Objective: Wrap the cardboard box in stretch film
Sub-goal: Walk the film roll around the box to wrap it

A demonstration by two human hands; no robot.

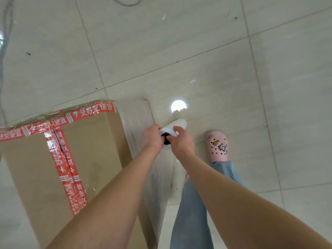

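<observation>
I am looking down on a pale, glossy tiled floor (197,42) that is filling most of the view, and the big brown cardboard box (36,168) is standing on it at the lower left, its near corner running off the bottom edge. Its top flaps are being held by red printed tape (68,169) with white characters, one strip crossing the top along the centre seam and another running along the far edge. A clear sheen and wrinkles are showing over the far edge of the top and that tape. A sheet of transparent stretch film (136,119) is lying flat against the box's right side and spanning from the far corner toward the white roll of film (179,124), which is standing upright just beside the box on its right. A leg in light blue jeans (192,203) is reaching forward beside the roll. The left hand (152,136) and the right hand (181,141) are both gripping the roll's top end, fingers curled round its rim on either side of the dark core opening. A pink perforated clog with small charms (217,146) is resting on the floor just right of the roll. A round white light reflection (178,106) is glaring on the tile beyond it, and a thin grey cable (4,51) is trailing down the far left edge.
</observation>
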